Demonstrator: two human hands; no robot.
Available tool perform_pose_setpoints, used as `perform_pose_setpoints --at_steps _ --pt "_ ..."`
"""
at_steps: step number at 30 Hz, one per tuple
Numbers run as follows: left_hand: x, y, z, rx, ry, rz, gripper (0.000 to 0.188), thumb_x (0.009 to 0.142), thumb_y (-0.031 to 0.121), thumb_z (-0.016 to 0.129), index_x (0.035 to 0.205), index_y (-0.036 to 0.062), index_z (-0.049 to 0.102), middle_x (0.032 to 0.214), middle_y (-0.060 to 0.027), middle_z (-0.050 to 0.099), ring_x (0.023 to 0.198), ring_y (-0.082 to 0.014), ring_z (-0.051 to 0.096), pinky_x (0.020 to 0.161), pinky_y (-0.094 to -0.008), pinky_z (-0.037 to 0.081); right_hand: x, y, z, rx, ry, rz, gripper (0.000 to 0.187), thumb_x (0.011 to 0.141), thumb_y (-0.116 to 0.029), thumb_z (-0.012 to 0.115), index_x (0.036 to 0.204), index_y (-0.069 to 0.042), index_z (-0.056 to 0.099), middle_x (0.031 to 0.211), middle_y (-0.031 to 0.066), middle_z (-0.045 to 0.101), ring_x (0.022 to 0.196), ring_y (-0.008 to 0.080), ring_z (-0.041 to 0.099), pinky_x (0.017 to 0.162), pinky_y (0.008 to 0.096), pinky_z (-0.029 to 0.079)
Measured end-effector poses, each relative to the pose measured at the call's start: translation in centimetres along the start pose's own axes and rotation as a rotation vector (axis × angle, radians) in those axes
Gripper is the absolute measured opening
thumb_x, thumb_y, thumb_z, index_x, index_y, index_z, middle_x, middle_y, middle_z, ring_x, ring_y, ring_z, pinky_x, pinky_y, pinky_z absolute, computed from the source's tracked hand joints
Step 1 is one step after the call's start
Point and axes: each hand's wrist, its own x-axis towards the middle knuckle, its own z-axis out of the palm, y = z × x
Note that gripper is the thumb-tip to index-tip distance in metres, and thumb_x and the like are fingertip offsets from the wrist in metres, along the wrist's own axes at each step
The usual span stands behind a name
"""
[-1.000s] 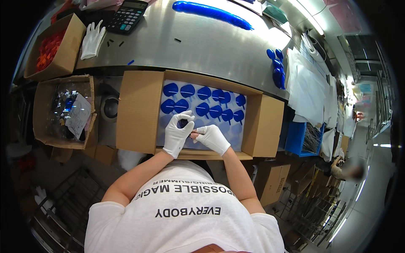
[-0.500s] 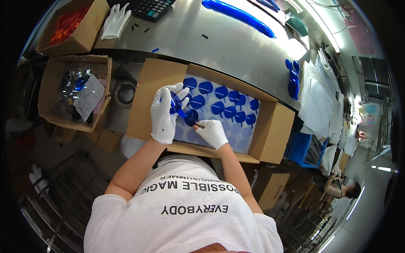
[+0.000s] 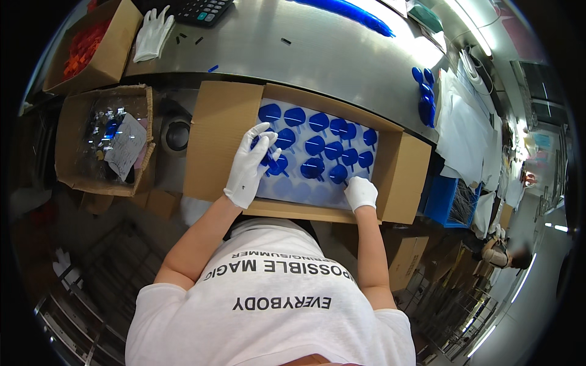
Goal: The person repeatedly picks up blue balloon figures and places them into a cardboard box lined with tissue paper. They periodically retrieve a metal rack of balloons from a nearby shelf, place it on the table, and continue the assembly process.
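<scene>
My left hand, in a white glove, is closed round several blue lenses that partly show between its fingers. My right hand, also gloved, is closed at the tab of a blue round lens, low over the tray's right part; its fingertips are partly hidden. Beside that one lies another blue lens. Rows of similar lenses with thin tabs fill the upper part of a whitish tray sheet inside an open cardboard box.
At the left stand a carton with bagged parts and a carton of red pieces. A spare glove and calculator lie on the metal table. A blue bin is at right; a person is farther off.
My right hand has moved right, away from my left hand. Two blue lenses now lie in the third row of the tray. The left hand keeps its hold, and the view has shifted slightly.
</scene>
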Motion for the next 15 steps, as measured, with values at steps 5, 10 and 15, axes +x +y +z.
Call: perform_pose_setpoints --at_steps 5,10,15 --pt "1.1 -6.3 -0.3 0.290 -0.009 0.200 0.030 0.090 0.008 0.069 0.118 0.0035 0.059 0.108 -0.0038 0.063 0.099 -0.0080 0.059 0.087 -0.0225 0.048 -4.3 -5.7 -2.4 0.959 -0.011 -0.464 0.028 0.093 -0.021 0.067 0.117 -0.008 0.070 0.098 0.0104 0.074 0.080 0.0131 0.066 0.077 0.0255 0.051" --pt "0.7 -8.4 -1.3 0.440 -0.092 0.305 0.025 0.085 0.007 0.075 0.107 0.0024 0.065 0.109 -0.0053 0.066 0.097 -0.0102 0.061 0.087 -0.0239 0.049 -4.7 -9.2 -3.0 1.212 -0.302 -0.361 0.019 0.087 -0.013 0.075 0.100 0.000 0.075 0.078 0.0014 0.070 0.070 0.0053 0.058 0.065 0.0218 0.048" --pt "-0.3 -6.6 -0.5 0.152 -0.082 -0.051 0.023 0.092 0.013 0.070 0.111 0.0013 0.064 0.113 -0.0075 0.065 0.104 -0.0140 0.064 0.089 -0.0253 0.051 -4.7 -8.5 -1.6 1.207 -0.183 -0.422 0.022 0.083 -0.014 0.078 0.095 0.003 0.074 0.074 0.0034 0.070 0.067 0.0053 0.059 0.061 0.0225 0.048"
